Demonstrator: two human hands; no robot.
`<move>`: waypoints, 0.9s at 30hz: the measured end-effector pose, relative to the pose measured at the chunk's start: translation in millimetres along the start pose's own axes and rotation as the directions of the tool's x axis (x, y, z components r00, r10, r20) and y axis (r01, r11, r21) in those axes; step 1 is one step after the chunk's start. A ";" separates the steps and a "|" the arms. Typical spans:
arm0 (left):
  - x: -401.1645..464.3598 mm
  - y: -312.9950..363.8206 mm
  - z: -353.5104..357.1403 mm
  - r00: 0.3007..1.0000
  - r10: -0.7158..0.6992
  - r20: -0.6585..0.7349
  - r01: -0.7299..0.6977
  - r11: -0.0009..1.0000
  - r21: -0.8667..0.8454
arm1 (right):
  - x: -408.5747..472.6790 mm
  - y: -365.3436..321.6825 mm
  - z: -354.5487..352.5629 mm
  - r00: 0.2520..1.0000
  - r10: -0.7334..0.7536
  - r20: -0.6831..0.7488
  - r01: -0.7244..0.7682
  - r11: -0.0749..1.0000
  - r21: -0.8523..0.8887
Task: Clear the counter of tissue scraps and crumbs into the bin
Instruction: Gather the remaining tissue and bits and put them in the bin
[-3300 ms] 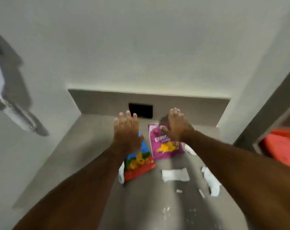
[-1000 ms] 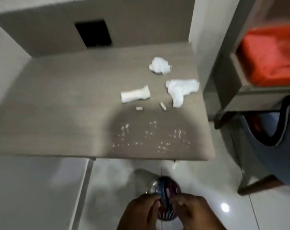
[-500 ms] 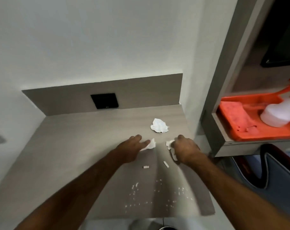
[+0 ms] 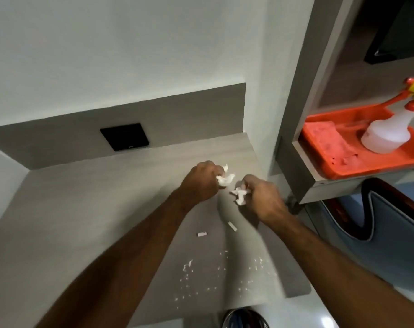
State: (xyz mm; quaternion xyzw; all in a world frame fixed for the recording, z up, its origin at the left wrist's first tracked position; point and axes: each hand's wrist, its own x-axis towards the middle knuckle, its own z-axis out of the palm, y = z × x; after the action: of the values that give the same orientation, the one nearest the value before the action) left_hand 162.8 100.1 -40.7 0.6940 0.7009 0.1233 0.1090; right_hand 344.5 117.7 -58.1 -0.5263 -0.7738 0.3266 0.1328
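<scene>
Both hands are over the far right part of the grey counter (image 4: 83, 209). My left hand (image 4: 201, 183) is closed around white tissue scraps (image 4: 225, 178) that stick out past its fingers. My right hand (image 4: 263, 197) grips another crumpled tissue scrap (image 4: 239, 194). Two small white paper bits (image 4: 201, 234) (image 4: 232, 226) lie on the counter nearer to me. White crumbs (image 4: 213, 275) are scattered near the counter's front edge. The round rim of the bin (image 4: 245, 319) shows on the floor below that edge.
A black wall socket (image 4: 125, 136) sits in the grey backsplash. To the right, a shelf holds an orange tray (image 4: 343, 152) with a white spray bottle (image 4: 388, 131). A blue chair (image 4: 379, 233) stands right of the counter.
Both hands have closed on the tissue pieces they were touching and lifted them. The crumpled ball at the back of the counter is no longer lying there.
</scene>
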 end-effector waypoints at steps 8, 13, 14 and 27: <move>-262.3 94.3 107.8 0.968 -0.216 0.124 0.248 0.886 -0.391 | -232.1 70.8 48.1 0.883 0.037 -0.468 0.175 0.899 0.402; -336.5 101.1 268.6 0.884 -0.447 0.135 0.457 0.768 -0.449 | -300.6 182.5 183.7 0.971 0.218 -0.099 -0.171 0.921 0.349; -344.1 88.6 294.4 0.846 -0.508 0.162 0.527 0.752 -0.396 | -298.4 203.5 204.6 0.966 0.258 0.010 -0.251 0.929 0.273; -300.6 25.7 494.4 0.593 -0.544 0.593 0.801 0.473 -0.367 | -223.7 328.8 368.2 0.791 0.273 0.548 -0.350 0.936 0.039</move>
State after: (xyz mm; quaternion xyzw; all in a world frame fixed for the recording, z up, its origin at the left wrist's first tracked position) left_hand 351.1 -189.6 -505.5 0.2866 0.8032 0.1411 0.5028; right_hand 473.4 -142.0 -516.0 -0.5242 -0.6578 0.5301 -0.1074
